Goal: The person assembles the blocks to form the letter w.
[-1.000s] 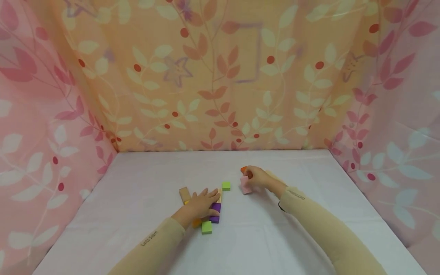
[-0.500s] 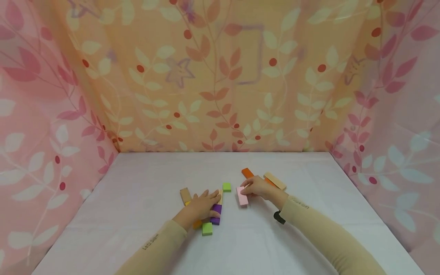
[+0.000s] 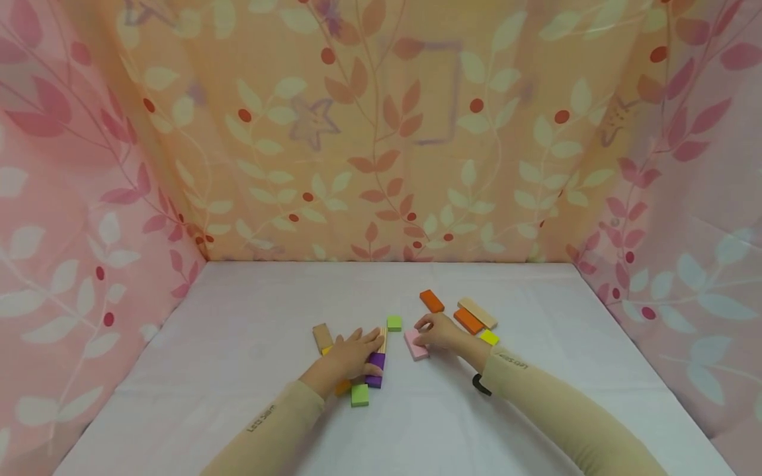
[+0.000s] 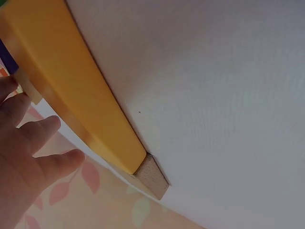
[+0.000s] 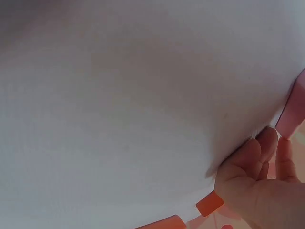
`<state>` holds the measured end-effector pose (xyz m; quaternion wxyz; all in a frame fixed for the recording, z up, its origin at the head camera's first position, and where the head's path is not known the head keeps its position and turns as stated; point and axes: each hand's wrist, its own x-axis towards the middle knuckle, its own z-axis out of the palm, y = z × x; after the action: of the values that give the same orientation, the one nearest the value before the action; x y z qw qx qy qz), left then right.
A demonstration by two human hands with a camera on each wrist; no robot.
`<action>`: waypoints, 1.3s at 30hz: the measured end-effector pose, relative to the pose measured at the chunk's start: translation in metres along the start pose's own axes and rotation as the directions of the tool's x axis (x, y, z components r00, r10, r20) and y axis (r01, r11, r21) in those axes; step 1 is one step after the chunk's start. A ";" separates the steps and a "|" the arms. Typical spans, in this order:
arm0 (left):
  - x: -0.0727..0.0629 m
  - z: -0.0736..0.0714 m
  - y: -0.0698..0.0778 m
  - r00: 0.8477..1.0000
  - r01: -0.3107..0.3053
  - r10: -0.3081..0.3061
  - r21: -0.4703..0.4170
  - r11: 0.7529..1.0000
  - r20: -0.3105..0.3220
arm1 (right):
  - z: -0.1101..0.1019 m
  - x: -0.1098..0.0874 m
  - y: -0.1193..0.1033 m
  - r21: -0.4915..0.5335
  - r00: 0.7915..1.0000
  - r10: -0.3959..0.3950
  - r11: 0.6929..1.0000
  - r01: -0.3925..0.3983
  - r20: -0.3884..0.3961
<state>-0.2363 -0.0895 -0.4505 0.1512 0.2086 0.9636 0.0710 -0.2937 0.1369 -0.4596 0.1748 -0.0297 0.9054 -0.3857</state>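
Two orange blocks [image 3: 431, 301] beyond right hand [image 3: 442, 332], pink block [image 3: 417, 350] grip unclear; spread left hand [image 3: 347, 357] overlapping purple block [image 3: 376, 360].

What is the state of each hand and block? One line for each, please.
Left hand: fingers spread, thumb over purple block.
Right hand: fingers bent, touching pink block.
Pink block: lying flat.
Purple block: partly covered.
Striped block: partly covered.
Amber block: partly covered.
Tan block: lying flat.
Far green block: lying flat.
Near green block: lying flat.
Far orange block: lying flat.
Near orange block: alongside pale block.
Pale block: uncovered.
Yellow block: partly behind right arm.
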 end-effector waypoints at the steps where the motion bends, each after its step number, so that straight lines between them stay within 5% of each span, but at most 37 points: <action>1: 0.000 0.000 0.000 1.000 0.002 -0.002 -0.006 1.000 0.001 | 0.000 0.000 0.000 -0.003 1.000 0.007 1.000 -0.007 -0.003; 30: 0.001 0.003 -0.003 1.000 0.005 -0.006 -0.068 0.998 -0.010 | 0.008 0.009 -0.007 0.057 0.997 0.077 0.995 -0.076 -0.028; 39: 0.000 0.002 -0.002 1.000 -0.013 0.012 -0.067 0.998 -0.012 | -0.015 0.010 -0.002 0.003 0.999 -0.054 0.999 0.054 0.002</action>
<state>-0.2358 -0.0910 -0.4528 0.1522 0.2090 0.9602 0.1053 -0.3088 0.1439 -0.4515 0.1652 -0.0540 0.9037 -0.3914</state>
